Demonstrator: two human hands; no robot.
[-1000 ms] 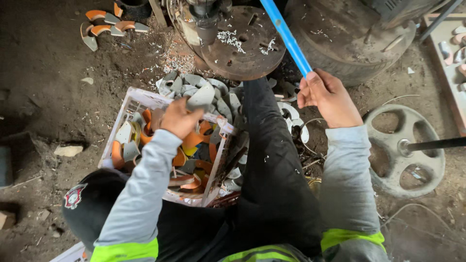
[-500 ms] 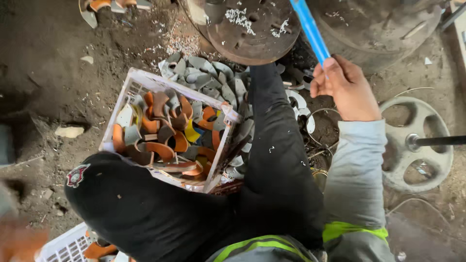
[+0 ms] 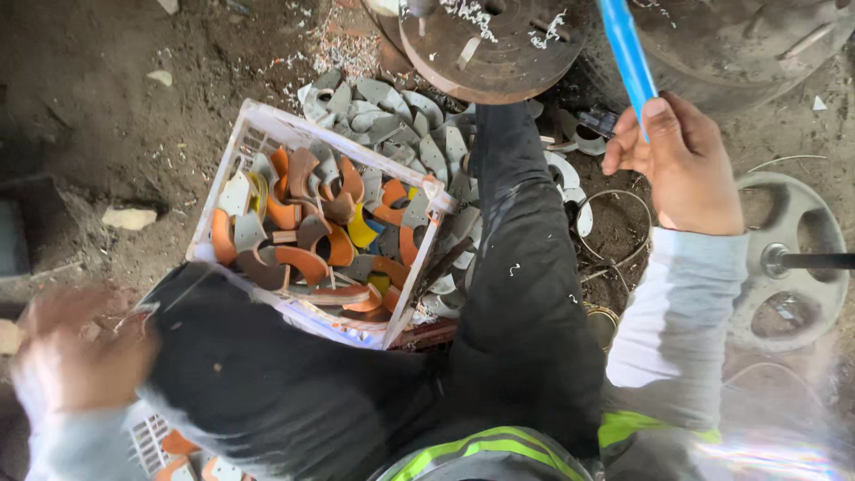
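Left hand [image 3: 76, 361] has pulled out of the white crate [image 3: 267, 125] since a second ago and swung down to the lower left, over the knee; motion-blurred, so can't tell if the fingers are closed on a piece or empty

Second white crate [image 3: 151, 441] sits just below that hand at the bottom edge, a few orange pieces in it; hand is nearest to that now

Main crate unmoved on the dirt floor [image 3: 107, 98], packed with curved pieces [image 3: 303, 263], orange, brown, grey, one yellow. Dark trouser leg [image 3: 525, 294] overlaps its lower and right sides, partly blocking reach from there

Loose pile of grey curved pieces [image 3: 401, 116] lies behind the crate, touching its far corner, running under the round rusty disc [image 3: 490, 40] with metal shavings on top

Right hand [image 3: 681, 160] same as before: fingers clenched round the blue rod [image 3: 628, 53], held up and tilted, near the disc

Far right: grey spoked wheel [image 3: 788, 258] on a shaft, flat on the ground, well apart from the crate
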